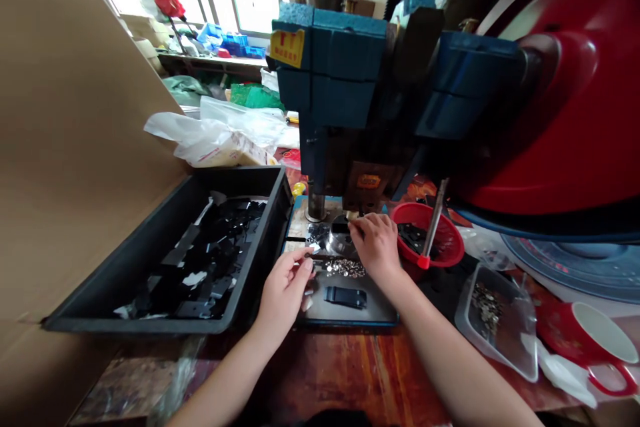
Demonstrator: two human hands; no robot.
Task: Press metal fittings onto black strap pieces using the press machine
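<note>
My left hand point(285, 290) pinches a thin black strip point(320, 257) at the left of the press plate point(380, 310), beside a heap of small silver rivets point(345, 268). My right hand point(376, 243) reaches under the blue press point(345, 87), fingertips closed on a small part at the round die point(340, 227); the part itself is too small to make out. A black plastic clip point(345, 296) lies loose on the plate between my wrists.
A black tray point(150, 260) of black pieces stands at left, against a cardboard wall point(65, 133). A red bowl point(445, 250) with a red-tipped rod point(433, 227), a clear tub point(515, 347) of rivets and a red mug point(595, 347) sit at right. A red flywheel point(580, 93) looms above.
</note>
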